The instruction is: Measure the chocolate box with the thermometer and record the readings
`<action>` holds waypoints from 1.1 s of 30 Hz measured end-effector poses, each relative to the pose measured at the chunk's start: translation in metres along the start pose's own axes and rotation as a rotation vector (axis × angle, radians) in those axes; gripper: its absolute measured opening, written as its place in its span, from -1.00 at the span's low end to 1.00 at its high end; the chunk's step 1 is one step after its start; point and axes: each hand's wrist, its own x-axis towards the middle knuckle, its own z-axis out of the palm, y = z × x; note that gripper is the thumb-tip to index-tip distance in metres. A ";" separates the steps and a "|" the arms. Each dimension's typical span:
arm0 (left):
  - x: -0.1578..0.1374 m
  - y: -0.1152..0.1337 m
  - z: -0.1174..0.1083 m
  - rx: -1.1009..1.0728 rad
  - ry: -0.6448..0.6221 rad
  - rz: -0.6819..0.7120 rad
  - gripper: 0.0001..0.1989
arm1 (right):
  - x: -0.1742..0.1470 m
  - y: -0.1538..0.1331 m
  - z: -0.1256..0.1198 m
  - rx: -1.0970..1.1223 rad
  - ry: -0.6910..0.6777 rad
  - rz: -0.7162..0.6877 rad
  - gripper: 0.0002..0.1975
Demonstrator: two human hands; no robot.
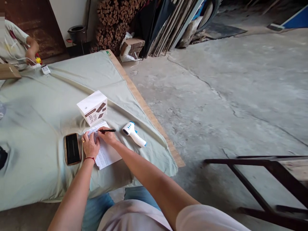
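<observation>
A: How did the big pale green cloth-covered worktop [36, 122] figure in it?

B: It lay slack and creased under both hands, so I judged the pen point could have dragged or pierced the white printed paper sheet [107, 154]. The left hand [90, 146] lay flat on that sheet, pinning it, gripping nothing.

A: And around them?

B: A white cardboard box with brown squares [92, 107] stood just beyond the fingers, a black phone in a tan case [72, 149] just left of the left hand, a white-and-blue infrared thermometer [133, 133] right of the right hand [107, 136], near the edge; an elbow nudge might have tipped it off.

A: The right hand?

B: Clenched on a slim black pen [107, 130], its tip on the sheet's far end.
</observation>
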 end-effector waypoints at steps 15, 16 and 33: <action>-0.004 0.001 0.000 -0.012 -0.003 -0.009 -0.67 | -0.003 -0.001 0.000 -0.118 -0.001 -0.008 -0.90; -0.004 0.002 0.000 -0.012 0.000 -0.009 -0.67 | -0.003 -0.001 0.000 -0.121 0.002 -0.013 -0.91; -0.004 0.001 -0.002 -0.017 -0.029 -0.019 -0.66 | -0.003 0.003 0.003 -0.076 0.045 0.017 -0.91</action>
